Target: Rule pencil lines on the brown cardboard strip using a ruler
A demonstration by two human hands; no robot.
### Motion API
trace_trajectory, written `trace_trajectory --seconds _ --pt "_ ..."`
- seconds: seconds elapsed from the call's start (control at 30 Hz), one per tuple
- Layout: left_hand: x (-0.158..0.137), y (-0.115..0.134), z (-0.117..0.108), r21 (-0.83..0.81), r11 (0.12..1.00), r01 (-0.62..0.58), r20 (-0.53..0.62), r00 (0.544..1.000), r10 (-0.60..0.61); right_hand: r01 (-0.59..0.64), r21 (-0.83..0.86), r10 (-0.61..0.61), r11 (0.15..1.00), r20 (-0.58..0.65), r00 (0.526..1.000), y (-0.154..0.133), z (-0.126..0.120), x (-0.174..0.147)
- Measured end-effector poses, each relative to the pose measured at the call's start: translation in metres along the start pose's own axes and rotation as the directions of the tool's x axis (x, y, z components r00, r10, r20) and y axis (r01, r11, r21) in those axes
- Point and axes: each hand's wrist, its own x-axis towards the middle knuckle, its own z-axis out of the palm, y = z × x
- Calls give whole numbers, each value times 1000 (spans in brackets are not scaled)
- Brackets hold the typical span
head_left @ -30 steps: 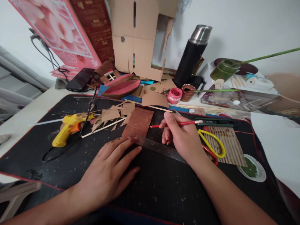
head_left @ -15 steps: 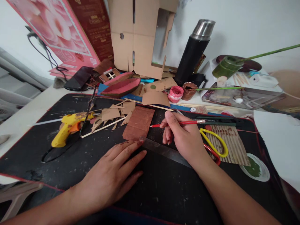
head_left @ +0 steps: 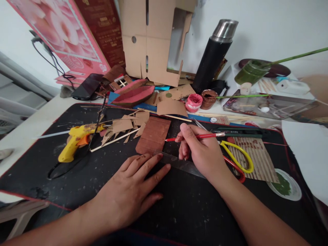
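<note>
A reddish-brown painted cardboard piece [head_left: 153, 135] lies flat on the black mat. Across its near edge runs a clear ruler [head_left: 183, 165], extending right beneath my right hand. My left hand [head_left: 139, 179] rests on the ruler's left part, fingers stretched and somewhat spread, with brown paint stains on them. In my right hand [head_left: 198, 147] a red pencil [head_left: 208, 135] is pinched, held almost level; its tip points left over the right edge of the brown piece. Scissors with a yellow and red handle [head_left: 249, 160] lie just right of that hand, partly hidden by it.
A yellow glue gun [head_left: 74, 140] with its cord lies left, near cardboard scraps [head_left: 123, 124]. Red-and-brown boat-shaped pieces [head_left: 134, 95], paint jars [head_left: 193, 102] and a black thermos [head_left: 215, 54] stand behind. Corrugated cardboard [head_left: 258, 164] and a green-paint lid [head_left: 296, 191] are at right.
My left hand has shifted slightly right along the ruler, its fingers a little more spread. The right hand keeps the pencil almost in place. The whole view has shifted slightly.
</note>
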Motion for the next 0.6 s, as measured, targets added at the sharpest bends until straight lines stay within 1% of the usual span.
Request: trace_trajectory --seconds 0.23,0.4,0.6 --pt "4 -2 -5 18 999 -37 -29 999 37 2 -14 -2 1000 -2 1000 -2 1 0" --pt "5 -1 -7 10 999 -36 -34 999 36 6 -22 -7 1000 -20 1000 -2 2 -1" --pt "6 0 -8 -3 1000 -30 -36 999 30 38 -51 -39 998 -25 999 -3 2 -3"
